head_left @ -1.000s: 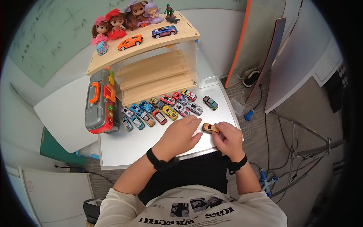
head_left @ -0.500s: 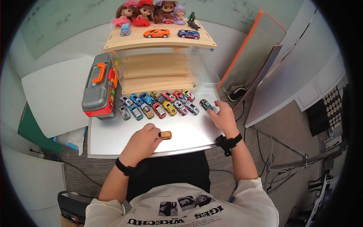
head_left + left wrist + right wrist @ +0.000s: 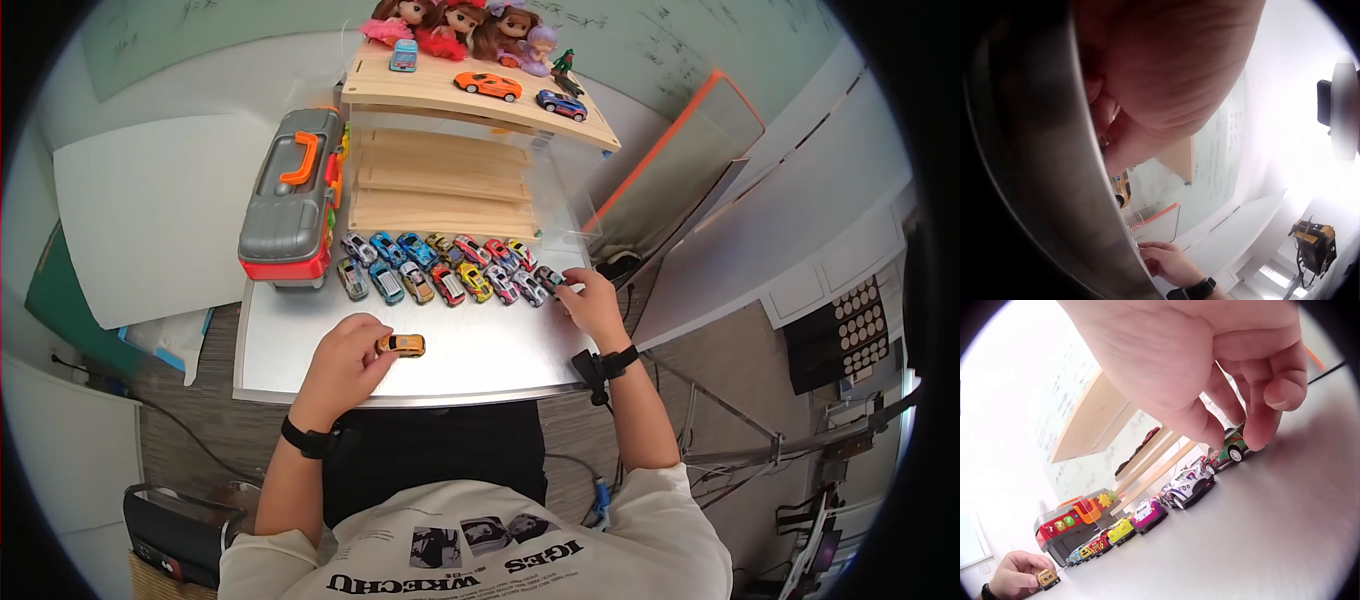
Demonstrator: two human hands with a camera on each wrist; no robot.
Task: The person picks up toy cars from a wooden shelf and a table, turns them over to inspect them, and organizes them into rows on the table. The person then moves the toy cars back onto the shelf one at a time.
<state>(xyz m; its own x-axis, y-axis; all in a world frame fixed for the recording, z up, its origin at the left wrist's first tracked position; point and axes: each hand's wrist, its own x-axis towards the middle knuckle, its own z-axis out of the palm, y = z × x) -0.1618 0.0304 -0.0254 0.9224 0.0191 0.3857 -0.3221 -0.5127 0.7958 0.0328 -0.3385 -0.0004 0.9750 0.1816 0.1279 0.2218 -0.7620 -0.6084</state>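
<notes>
The left hand [image 3: 347, 362] pinches the rear of an orange-yellow toy car [image 3: 404, 346] on the table near its front edge. At the right end of the car rows, the right hand [image 3: 592, 304] grips a dark green toy car [image 3: 548, 280]. In the right wrist view, thumb and fingers are around the green car [image 3: 1229, 452], close beside a white car [image 3: 1191, 486]. Two rows of small toy cars, among them a yellow one [image 3: 474, 283] and a red one [image 3: 448, 286], stand before the shelf. The left wrist view mostly shows the palm [image 3: 1172, 62] and the table edge.
Behind the cars stands a wooden shelf [image 3: 440, 180], with dolls, a figure, an orange car [image 3: 488, 86], a blue car [image 3: 562, 105] and a light-blue vehicle [image 3: 404, 56] on top. A grey toolbox [image 3: 285, 200] with orange handle is at the left. The silver table [image 3: 480, 360] has a raised metal edge.
The orange-yellow car passed from the right hand to the left and moved left across the table. The right hand reached the green car, which now sits nearer the rows. The head view shifted.
</notes>
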